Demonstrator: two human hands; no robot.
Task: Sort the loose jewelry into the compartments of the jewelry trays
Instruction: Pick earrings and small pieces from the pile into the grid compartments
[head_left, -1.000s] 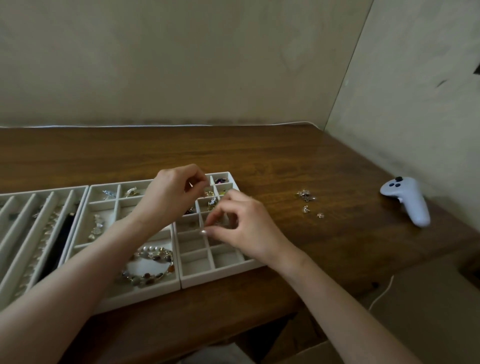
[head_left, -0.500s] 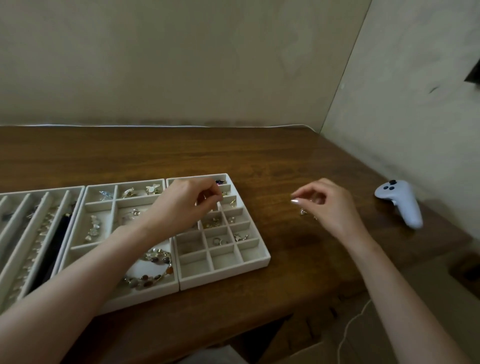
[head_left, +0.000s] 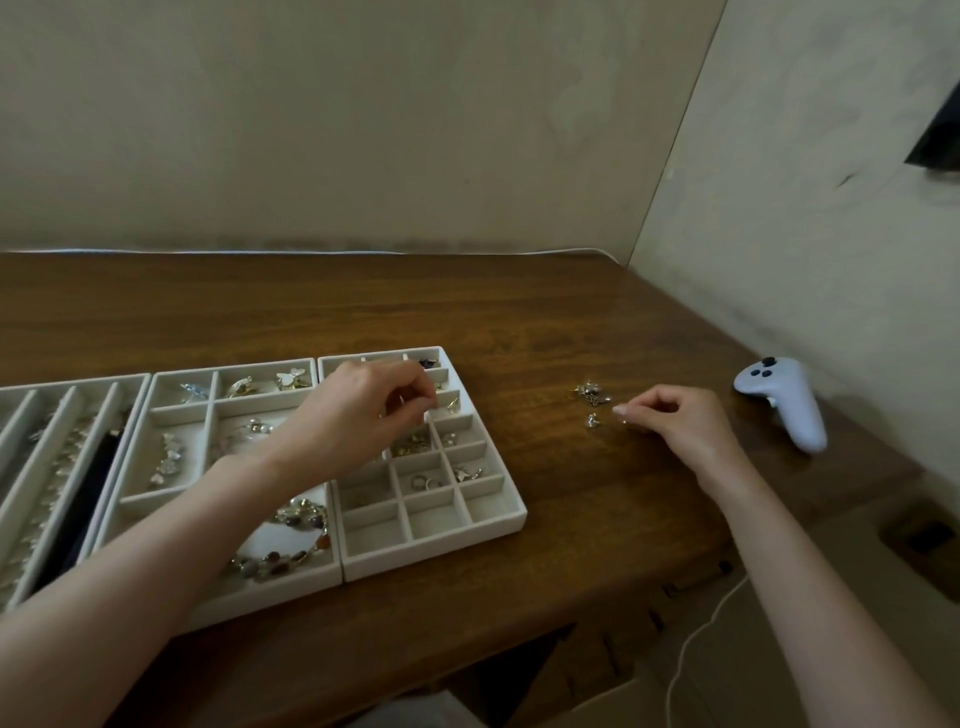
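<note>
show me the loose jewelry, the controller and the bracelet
loose jewelry (head_left: 590, 393): head view, on the far cluster of small pieces
controller (head_left: 788, 402): head view, on the middle of its white body
bracelet (head_left: 272, 560): head view, on a bead along its near side

One camera sits on the person's head. It looks forward and down at the wooden counter (head_left: 519, 322) from close above its near edge. The view is wide. It takes in the back wall (head_left: 363, 130) and the side wall (head_left: 831, 208) on the right. The left hand (head_left: 363, 410) and right hand (head_left: 675, 421) reach in from the bottom corners.
</note>
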